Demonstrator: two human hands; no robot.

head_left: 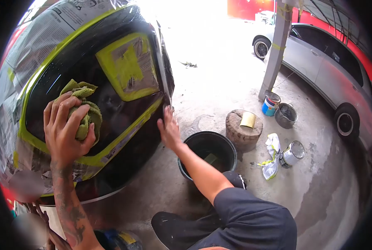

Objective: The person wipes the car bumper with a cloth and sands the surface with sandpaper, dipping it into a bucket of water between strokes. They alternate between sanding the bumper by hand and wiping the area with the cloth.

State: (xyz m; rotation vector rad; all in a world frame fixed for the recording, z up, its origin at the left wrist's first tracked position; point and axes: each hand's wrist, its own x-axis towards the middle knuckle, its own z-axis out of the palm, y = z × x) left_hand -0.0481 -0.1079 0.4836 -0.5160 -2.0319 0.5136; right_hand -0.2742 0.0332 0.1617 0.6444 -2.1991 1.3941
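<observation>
My left hand [67,123] is closed around a crumpled green cloth [85,118] and presses it against a glossy black car panel [65,66]. Yellow-green masking tape [129,133] and newspaper [48,27] border this panel. Further along it, a taped paper patch [127,66] covers a roughly square area. My right hand [168,128] is open, fingers stretched out and laid against the car's dark edge, holding nothing. Below that hand stands a black tub [232,152] with what looks like water and a small flat piece inside.
A stone-like stump [244,135] bears a yellowish roll [247,119]. Nearby are a blue-labelled can [270,104], a dark bucket [286,116], a tilted metal tin [292,154] and a crumpled plastic bag [272,156]. A post [277,50] stands before a silver car [319,66].
</observation>
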